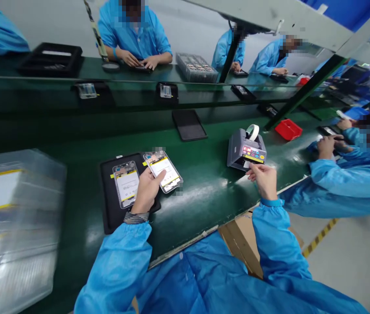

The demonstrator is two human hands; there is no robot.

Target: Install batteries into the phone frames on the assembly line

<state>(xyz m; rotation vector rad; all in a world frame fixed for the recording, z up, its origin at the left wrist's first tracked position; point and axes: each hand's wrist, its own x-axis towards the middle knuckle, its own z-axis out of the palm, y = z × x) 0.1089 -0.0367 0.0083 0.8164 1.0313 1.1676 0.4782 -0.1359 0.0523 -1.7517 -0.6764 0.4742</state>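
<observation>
Item, near: our left hand (147, 190), grasping one opened phone (167, 174) at its left edge, thumb across the face; beneath and beside it, a black tray (108, 213) bearing a second phone (126, 187). Item, farther along: our right hand (264, 179), fingertips drawn together just by a white tape tab (246, 164); whether pinched, we cannot tell. Item, beyond: tape dispenser (237, 148). Step in hand, we judge: taking tape; next move calls for a sure pinch, a clean pull and a steady phone.
</observation>
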